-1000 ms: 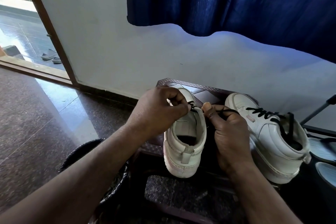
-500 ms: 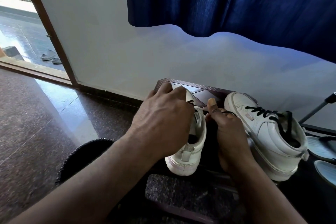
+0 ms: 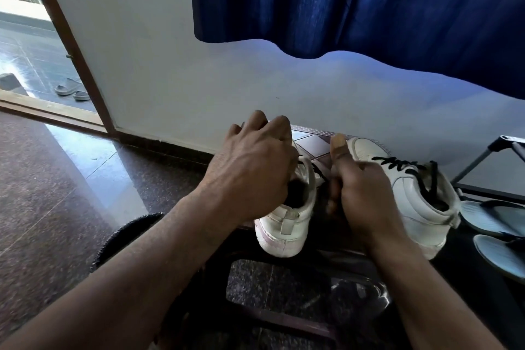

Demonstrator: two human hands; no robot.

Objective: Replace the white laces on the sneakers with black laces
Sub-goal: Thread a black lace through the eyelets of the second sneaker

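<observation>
Near sneaker, toe pointing away: left hand covers its throat, grip unreadable; right hand clamps black lace just right.

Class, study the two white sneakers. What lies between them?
The head view shows the person's right hand, thumb up, between the left sneaker and the black-laced right sneaker, holding a black lace that runs from the left sneaker.

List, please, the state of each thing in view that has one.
Left sneaker: upright, black lace at its collar, front hidden by hand.
Right sneaker: upright, laced in black.
Left hand: curled over left sneaker's front; grip hidden.
Right hand: fisted, thumb up, holding black lace.
Doorway: open.
</observation>
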